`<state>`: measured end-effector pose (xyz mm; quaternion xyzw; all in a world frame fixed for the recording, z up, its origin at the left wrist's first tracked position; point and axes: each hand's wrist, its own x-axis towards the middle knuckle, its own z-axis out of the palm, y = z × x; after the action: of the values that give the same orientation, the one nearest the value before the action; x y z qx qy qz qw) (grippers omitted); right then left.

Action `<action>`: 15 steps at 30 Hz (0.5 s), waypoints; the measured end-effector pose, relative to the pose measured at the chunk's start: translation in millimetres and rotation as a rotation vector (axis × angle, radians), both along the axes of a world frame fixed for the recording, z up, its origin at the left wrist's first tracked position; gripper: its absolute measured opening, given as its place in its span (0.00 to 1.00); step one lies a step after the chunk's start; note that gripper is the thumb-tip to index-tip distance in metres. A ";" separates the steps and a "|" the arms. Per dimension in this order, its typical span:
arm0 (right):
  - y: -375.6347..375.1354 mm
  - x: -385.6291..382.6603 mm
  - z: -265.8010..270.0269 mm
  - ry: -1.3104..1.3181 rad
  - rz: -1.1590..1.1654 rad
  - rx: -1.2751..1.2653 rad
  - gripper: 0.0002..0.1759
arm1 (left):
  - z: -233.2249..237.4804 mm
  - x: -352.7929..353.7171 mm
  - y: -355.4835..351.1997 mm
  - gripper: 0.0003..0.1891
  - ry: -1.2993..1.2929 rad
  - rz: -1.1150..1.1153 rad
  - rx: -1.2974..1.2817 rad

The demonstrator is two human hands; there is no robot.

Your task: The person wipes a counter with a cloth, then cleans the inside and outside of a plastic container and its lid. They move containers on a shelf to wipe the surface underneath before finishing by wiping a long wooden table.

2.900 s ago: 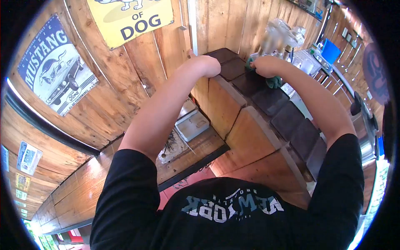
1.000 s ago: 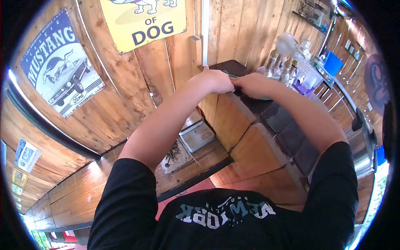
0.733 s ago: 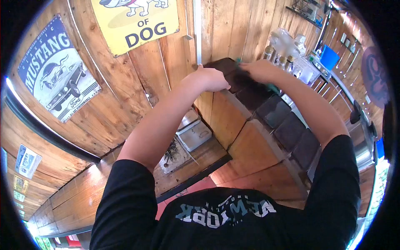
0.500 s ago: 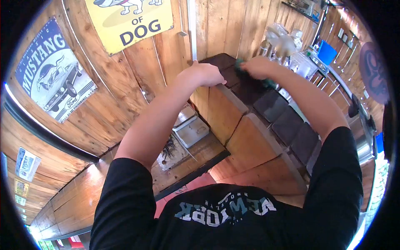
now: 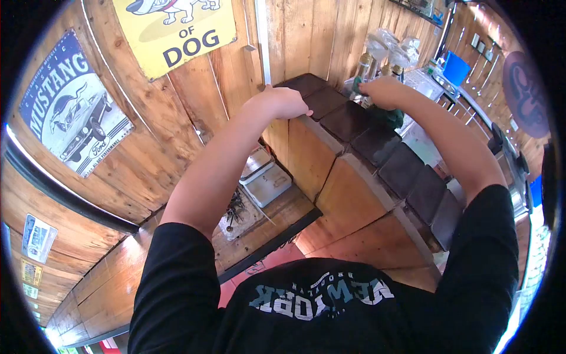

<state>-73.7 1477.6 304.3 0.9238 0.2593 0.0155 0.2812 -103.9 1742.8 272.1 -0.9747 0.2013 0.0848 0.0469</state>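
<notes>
A dark brown tiled counter top (image 5: pixel 359 127) runs diagonally over a wall of tan panels. My left hand (image 5: pixel 286 103) rests at its near edge by the wooden wall, fingers curled down over the rim and partly hidden. My right hand (image 5: pixel 382 93) is closed on a green cloth (image 5: pixel 389 117), which hangs below it at the far side of the tiles. Some of the cloth shows by my fingertips, close to bottles (image 5: pixel 364 62) with clear plastic over some of them. A wet sheen lies on the middle tiles.
Below left, a wooden shelf (image 5: pixel 283 218) holds a white tray (image 5: pixel 266 184) and a small heap of dark metal pieces (image 5: pixel 236 212). A metal pot (image 5: pixel 513 177) stands at right. Behind are a blue container (image 5: pixel 455 69) and a worktop. Signs hang on the wall.
My right hand and the green cloth have moved off the tiles toward the far edge and the bottles. More tiles show. My left hand stays at the near edge.
</notes>
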 end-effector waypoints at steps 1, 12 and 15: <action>-3.7 0.5 1.6 -0.008 0.032 0.052 0.20 | 2.8 -0.8 1.9 0.27 -0.010 -0.009 -0.010; 15.7 -10.0 -17.1 0.155 -0.133 -0.134 0.20 | 13.7 -41.1 -16.2 0.18 0.036 -0.136 -0.050; 33.1 -24.2 -17.7 0.153 -0.138 -0.194 0.21 | 13.4 -43.3 -19.2 0.18 0.045 -0.134 -0.046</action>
<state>-97.9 1510.7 286.6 0.9064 0.2163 -0.0993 0.3489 -147.2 1723.6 285.5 -0.9577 0.2691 0.0985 0.0258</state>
